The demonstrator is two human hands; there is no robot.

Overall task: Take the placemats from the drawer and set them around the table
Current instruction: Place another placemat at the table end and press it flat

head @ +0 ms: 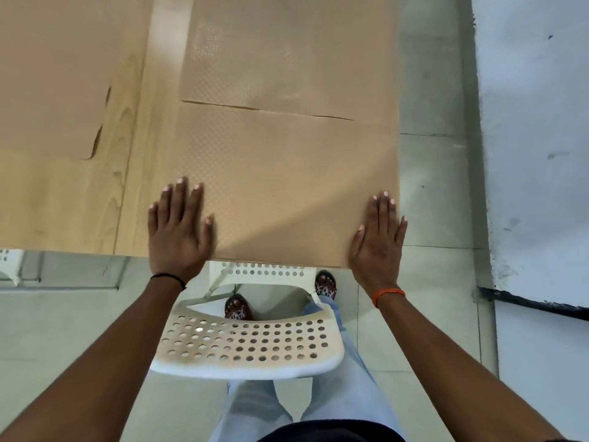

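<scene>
— Tan, finely dimpled sheet, that near placemat (280,186): rectangular, thin, lying flat on the pale wood-grain tabletop (95,199), its near edge right at the tabletop's near edge and its right edge along the right side.

— And the hands?

— Both are flat, fingers straight and slightly spread, holding nothing. The left hand (178,231) presses at the mat's 7 o'clock corner, partly on the bare wood. The right hand (379,237) lies on the 5 o'clock corner, its little finger past the tabletop's edge.

— Other mats?

— A second placemat (287,52), same dimpled tan, sits at 12 o'clock from the near one; the two seem to meet along a thin, slightly wavy seam. A third placemat (47,74) is at 10 o'clock, smoother-looking, rounded corner, one edge lifted a little; a strip of wood separates it from the others.

— Below the tabletop?

— A white plastic chair (248,342), its curved back punched with round holes, stands at 6 o'clock between the person's forearms, on a grey tiled floor (436,202).
</scene>
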